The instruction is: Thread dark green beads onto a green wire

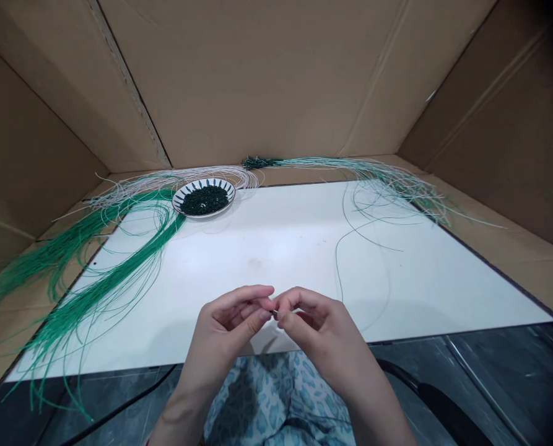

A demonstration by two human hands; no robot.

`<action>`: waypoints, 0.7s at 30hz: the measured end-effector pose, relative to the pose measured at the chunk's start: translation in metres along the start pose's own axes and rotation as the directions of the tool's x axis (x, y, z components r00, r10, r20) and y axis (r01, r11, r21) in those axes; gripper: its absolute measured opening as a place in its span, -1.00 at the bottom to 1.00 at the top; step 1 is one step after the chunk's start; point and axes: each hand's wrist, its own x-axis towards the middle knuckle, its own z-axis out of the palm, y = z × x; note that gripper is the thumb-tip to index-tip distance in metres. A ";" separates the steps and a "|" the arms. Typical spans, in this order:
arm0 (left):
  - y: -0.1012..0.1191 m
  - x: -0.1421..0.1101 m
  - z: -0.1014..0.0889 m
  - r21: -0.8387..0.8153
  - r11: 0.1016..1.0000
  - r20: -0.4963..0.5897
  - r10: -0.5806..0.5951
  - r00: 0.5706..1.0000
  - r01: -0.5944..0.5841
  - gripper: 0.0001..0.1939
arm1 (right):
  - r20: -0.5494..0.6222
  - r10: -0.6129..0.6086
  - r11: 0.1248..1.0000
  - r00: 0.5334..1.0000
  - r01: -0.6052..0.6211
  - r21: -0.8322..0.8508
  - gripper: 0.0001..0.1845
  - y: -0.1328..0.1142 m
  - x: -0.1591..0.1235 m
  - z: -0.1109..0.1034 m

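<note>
Currently pinching a tiny metal bit (275, 314) between left hand (225, 328) and right hand (316, 328), fingers curled, hovering over a white board (267, 248), green wires (90, 291) trailing beyond left hand.

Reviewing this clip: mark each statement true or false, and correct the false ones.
1. The left hand and right hand pinch a tiny item between their fingertips. True.
2. The right hand holds scissors. False: it holds only the tiny item.
3. The plate holds dark green bits. True.
4. All the green strands lie to the right of the white board. False: a thick spread of them crosses its left side.
5. Cardboard walls stand behind the board. True.
</note>
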 end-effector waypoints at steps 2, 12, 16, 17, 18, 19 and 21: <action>-0.002 0.001 0.000 -0.019 1.000 -0.008 -0.011 1.000 0.011 -0.83 | -0.005 -0.004 1.000 1.000 0.004 -0.002 -0.85 0.000 -0.001 0.000; -0.003 -0.001 0.008 -0.122 0.990 -0.067 -0.078 0.995 0.069 -0.79 | -0.043 -0.016 0.999 0.999 0.014 -0.044 -0.87 -0.003 -0.003 0.002; -0.003 0.000 0.006 -0.103 0.992 -0.040 -0.074 0.996 0.070 -0.80 | -0.045 -0.024 0.998 0.999 0.022 -0.058 -0.88 -0.005 -0.003 0.002; -0.003 0.000 0.005 -0.098 0.993 -0.033 -0.071 0.997 0.067 -0.80 | -0.048 -0.027 0.998 0.998 0.024 -0.059 -0.88 -0.005 -0.004 0.002; -0.003 0.000 0.004 -0.092 0.994 -0.033 -0.068 0.997 0.065 -0.80 | -0.051 -0.030 0.998 0.998 0.027 -0.061 -0.87 -0.005 -0.004 0.002; -0.003 0.000 0.004 -0.087 0.994 -0.031 -0.066 0.997 0.063 -0.80 | -0.052 -0.033 0.998 0.998 0.029 -0.063 -0.87 -0.005 -0.004 0.002; -0.002 0.000 0.003 -0.081 0.995 -0.035 -0.063 0.997 0.060 -0.81 | -0.053 -0.041 0.997 0.998 0.037 -0.073 -0.87 -0.004 -0.004 0.002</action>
